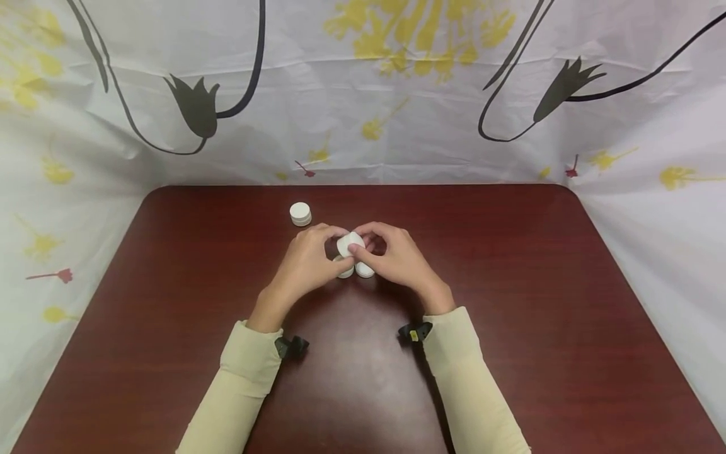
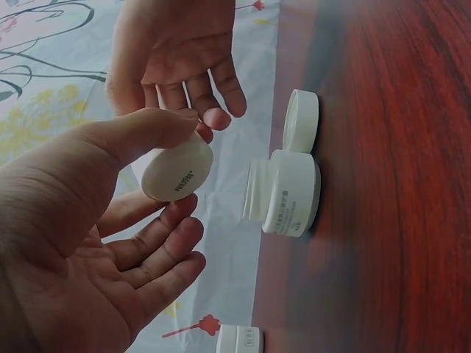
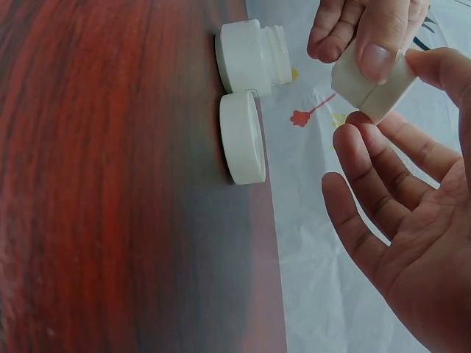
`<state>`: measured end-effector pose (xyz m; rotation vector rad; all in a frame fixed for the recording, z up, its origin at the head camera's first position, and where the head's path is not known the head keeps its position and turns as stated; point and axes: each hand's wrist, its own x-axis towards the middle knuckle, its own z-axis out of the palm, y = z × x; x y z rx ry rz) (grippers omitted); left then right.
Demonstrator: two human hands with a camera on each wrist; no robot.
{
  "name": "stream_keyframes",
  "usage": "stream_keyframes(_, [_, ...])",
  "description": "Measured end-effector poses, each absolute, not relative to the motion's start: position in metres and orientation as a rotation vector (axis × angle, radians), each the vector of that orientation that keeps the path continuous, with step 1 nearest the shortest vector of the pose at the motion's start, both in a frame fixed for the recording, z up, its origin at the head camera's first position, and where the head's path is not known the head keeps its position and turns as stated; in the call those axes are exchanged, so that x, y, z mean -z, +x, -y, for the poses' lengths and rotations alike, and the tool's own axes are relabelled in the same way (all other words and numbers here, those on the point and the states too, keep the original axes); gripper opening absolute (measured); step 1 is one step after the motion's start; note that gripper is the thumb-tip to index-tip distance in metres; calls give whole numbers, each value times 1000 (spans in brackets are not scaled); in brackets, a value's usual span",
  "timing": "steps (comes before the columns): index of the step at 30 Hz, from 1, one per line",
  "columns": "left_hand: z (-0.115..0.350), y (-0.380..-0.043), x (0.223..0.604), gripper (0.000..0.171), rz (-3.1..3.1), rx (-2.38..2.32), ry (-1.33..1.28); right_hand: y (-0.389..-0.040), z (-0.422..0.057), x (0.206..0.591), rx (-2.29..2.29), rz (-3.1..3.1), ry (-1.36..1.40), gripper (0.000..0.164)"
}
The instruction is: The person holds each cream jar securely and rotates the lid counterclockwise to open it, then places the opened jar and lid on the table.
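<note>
Both hands meet over the table, holding a small white cream jar [image 3: 355, 79] tilted in the air. My left hand [image 1: 309, 255] pinches its body between thumb and fingers; the base, with dark stamped print, faces the left wrist camera. At the other end, the thumb and fingertips of my right hand [image 1: 399, 258] pinch the jar's lid [image 3: 396, 90], and a seam shows between lid and body. Below the hands stands an uncapped white jar [image 2: 291, 195], its threaded neck showing. Right beside it on the table lies a loose white lid [image 2: 302, 121].
Another white jar [image 1: 300, 214], capped, stands farther back, left of the hands. The dark red wooden table [image 1: 510, 284] ends at a patterned white cloth [image 1: 317, 126] behind and at both sides. Dark devices sit on both wrists.
</note>
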<state>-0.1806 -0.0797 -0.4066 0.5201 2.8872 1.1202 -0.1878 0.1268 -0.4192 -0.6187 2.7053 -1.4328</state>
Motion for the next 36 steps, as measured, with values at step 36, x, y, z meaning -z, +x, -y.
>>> stream_keyframes(36, [81, -180, 407, 47, -2922, -1060, 568, -185, -124, 417, 1363, -2791, -491, 31])
